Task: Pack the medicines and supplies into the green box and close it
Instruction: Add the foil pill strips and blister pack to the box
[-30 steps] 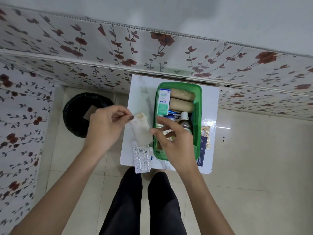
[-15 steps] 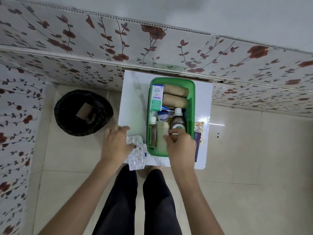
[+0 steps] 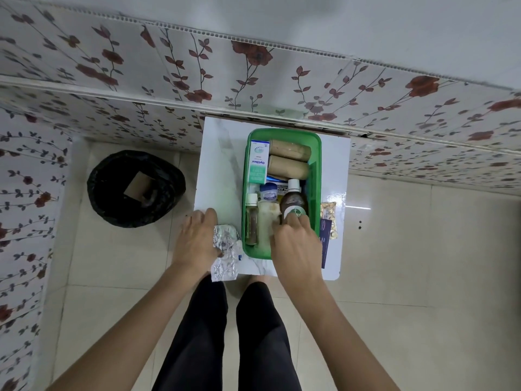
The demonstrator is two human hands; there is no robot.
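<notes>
The green box [image 3: 317, 165] stands open on a small white table [image 3: 220, 165]. It holds an Optibex carton [image 3: 258, 162], two brown rolls [image 3: 289, 150], a brown bottle with a white cap [image 3: 293, 201], a small jar [image 3: 269, 191], a thin bottle [image 3: 251, 221] and a white pack [image 3: 266, 224]. My right hand [image 3: 296, 246] reaches into the box's near end, fingertips on the brown bottle's label and thumb by the white pack. My left hand [image 3: 197, 241] lies flat on the table, partly over crumpled foil blister strips [image 3: 225, 249] left of the box.
A gold blister strip [image 3: 328, 218] and a dark blue card [image 3: 324, 249] lie right of the box. A black lined bin [image 3: 135, 187] stands on the floor to the left. A floral wall runs behind the table. My legs are below the table's near edge.
The white pack, held in both hands a second ago, now lies in the box. My left hand has dropped onto the foil strips; my right hand stays at the box's near end.
</notes>
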